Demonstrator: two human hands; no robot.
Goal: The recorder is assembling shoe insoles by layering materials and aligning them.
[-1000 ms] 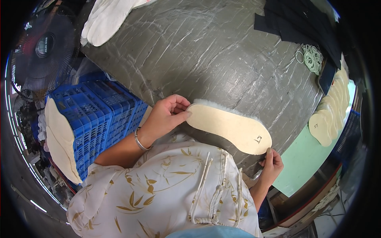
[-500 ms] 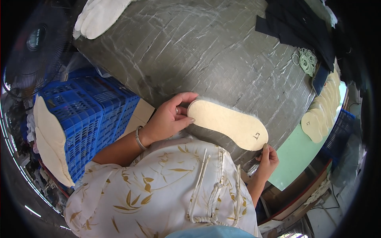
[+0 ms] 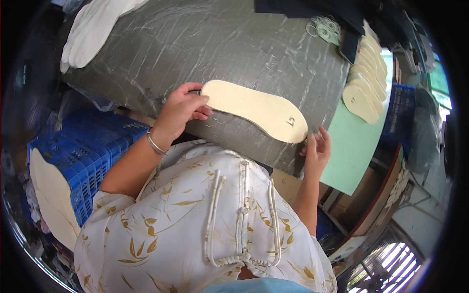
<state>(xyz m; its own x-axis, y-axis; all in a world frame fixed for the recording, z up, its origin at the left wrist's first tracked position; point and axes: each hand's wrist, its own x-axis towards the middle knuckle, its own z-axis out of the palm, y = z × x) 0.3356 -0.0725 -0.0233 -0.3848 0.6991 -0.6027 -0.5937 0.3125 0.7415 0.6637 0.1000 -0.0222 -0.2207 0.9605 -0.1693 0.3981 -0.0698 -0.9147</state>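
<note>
A cream, fleecy insole (image 3: pixel 254 107) with a dark handwritten mark near its wider end lies across both hands, just above or on the grey table. My left hand (image 3: pixel 178 110), with a bracelet at the wrist, is closed round its narrower end, thumb against the edge. At the wider end, my right hand (image 3: pixel 316 149) has its thumb at the insole's rim, index finger raised a little and other fingers curled below. Whether the insole's underside touches the table is hidden.
The grey table (image 3: pixel 195 49) carries white fleece pieces (image 3: pixel 90 34) at far left and pale green cord (image 3: pixel 326 29) by dark cloth (image 3: pixel 308 7). Overlapping insoles (image 3: pixel 364 83) lie on a light green board (image 3: pixel 349 156) at right. Blue crates (image 3: pixel 97 146) stand left, cream pieces (image 3: pixel 51 195) beside them.
My view has shifted, so the table and its things sit further left and higher. Both hands still flank the insole; the right index finger has lifted away from the thumb.
</note>
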